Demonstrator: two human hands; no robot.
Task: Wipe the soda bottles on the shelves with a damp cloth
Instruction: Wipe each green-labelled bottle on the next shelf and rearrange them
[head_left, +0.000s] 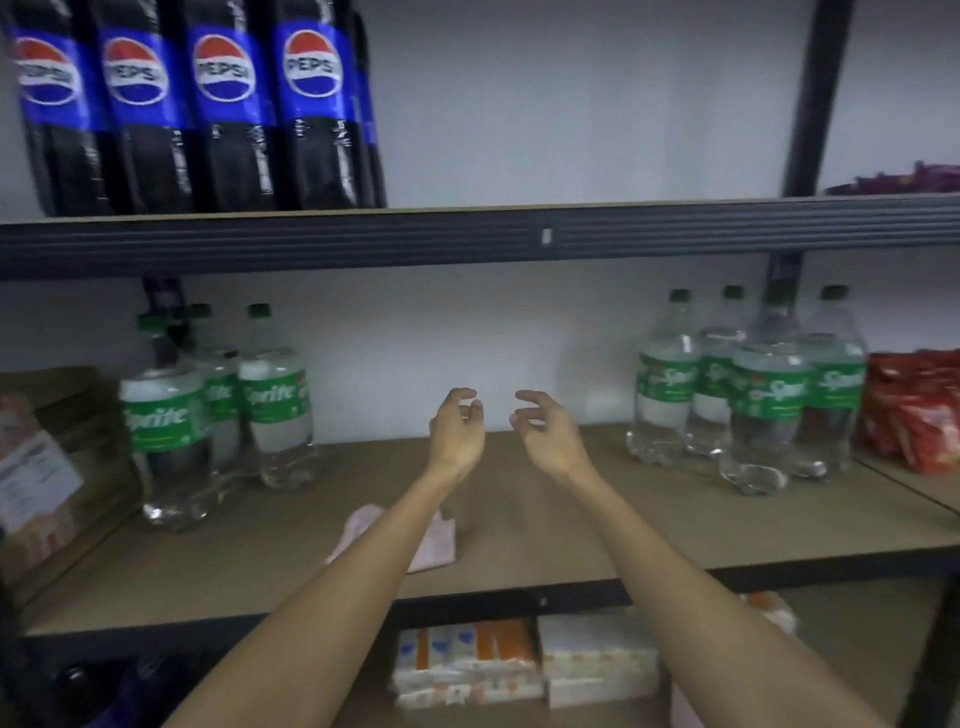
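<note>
A pink cloth lies on the middle shelf board, partly hidden under my left forearm. Over the bare middle of that shelf, my left hand and my right hand are raised side by side, fingers curled apart, holding nothing. Three clear Sprite bottles with green labels stand at the left of this shelf. Several more Sprite bottles stand at the right. On the shelf above, at the left, stands a row of dark Pepsi bottles with blue labels.
A brown cardboard box sits at the far left of the middle shelf, and red snack packets at the far right. White and orange cartons lie on the shelf below. A black upright post and dark shelf rail frame the upper shelf.
</note>
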